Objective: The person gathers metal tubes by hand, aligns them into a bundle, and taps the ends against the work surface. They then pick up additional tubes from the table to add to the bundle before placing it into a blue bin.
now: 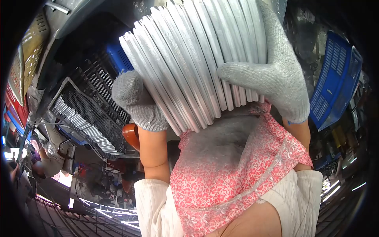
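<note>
A wide row of silver metal bars (197, 59), long and slim, is pressed side by side between my two gloved hands. My left hand (136, 98), in a grey knit glove, closes against the left side of the row. On the right, my right hand (276, 71) wears a matching glove; its thumb lies across the front of the bars and the other fingers are hidden. The near ends of the bars stand unevenly, just in front of a pink floral apron (229, 173) with dark grey smudges.
At left, a black mesh crate (92, 112) holds a line of similar bars (85, 126). Further left stand a yellow crate (32, 51) and another person (51, 154). A blue crate (331, 79) is at right. One loose metal piece (58, 7) lies at the upper left.
</note>
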